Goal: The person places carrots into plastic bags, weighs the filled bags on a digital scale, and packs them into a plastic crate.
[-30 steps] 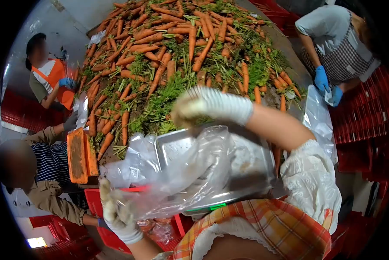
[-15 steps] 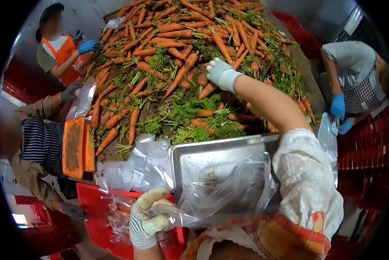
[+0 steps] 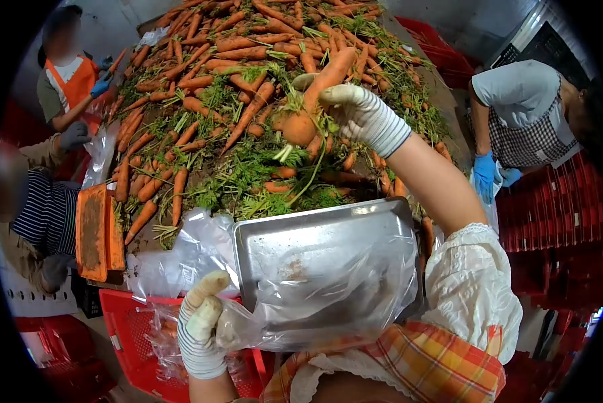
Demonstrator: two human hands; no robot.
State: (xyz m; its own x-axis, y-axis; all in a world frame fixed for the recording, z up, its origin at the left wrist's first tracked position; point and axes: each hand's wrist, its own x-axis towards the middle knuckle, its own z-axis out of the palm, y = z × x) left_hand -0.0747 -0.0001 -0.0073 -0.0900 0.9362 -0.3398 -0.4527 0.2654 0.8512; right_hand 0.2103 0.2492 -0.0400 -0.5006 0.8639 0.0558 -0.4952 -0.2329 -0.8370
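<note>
Muted light; glare streaks the clear bag [image 3: 382, 289] at the near edge of the surface [image 3: 447, 94]; fisheye bending, black corners

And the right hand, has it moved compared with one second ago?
Yes, away from the metal tray. The right hand was near the tray's far edge; now it is farther out, over the carrot pile.

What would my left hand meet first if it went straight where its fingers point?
Your left hand would probably meet the clear plastic bags lying left of the metal tray, though its height is unclear, so it might pass above them.
</note>
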